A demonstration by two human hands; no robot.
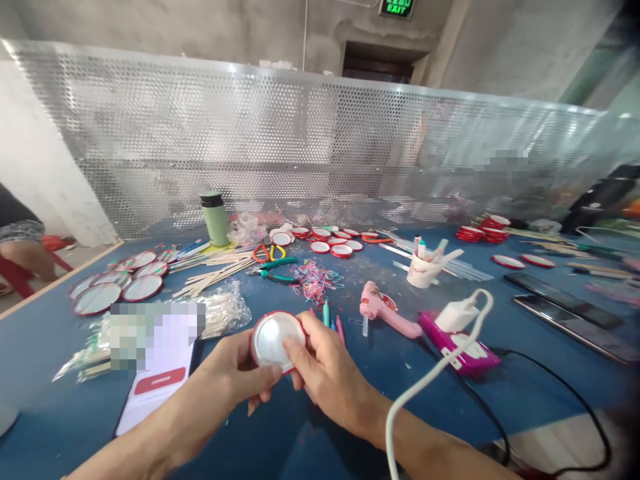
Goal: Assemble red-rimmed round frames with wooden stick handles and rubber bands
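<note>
Between my two hands is a round red-rimmed disc [273,339] with a pale, shiny face turned up toward me. My left hand [235,373] grips its left and lower edge, the thumb lying along the bottom. On the other side my right hand [323,363] holds the rim, its thumb pressed on the disc's face. Fingers under the disc are partly hidden. Just beyond it lie several coloured pens [327,313] and a heap of small coloured clips or bands [317,281]. A lit phone [163,380] lies left of my left forearm.
A pink glue gun [387,313] and a purple power strip [463,350] sit to the right, with a white cable [430,373] crossing above my right forearm. Behind are pliers [277,270], wooden sticks [215,273], more red-rimmed discs [143,288], a paper cup [423,272] and a green bottle [215,223].
</note>
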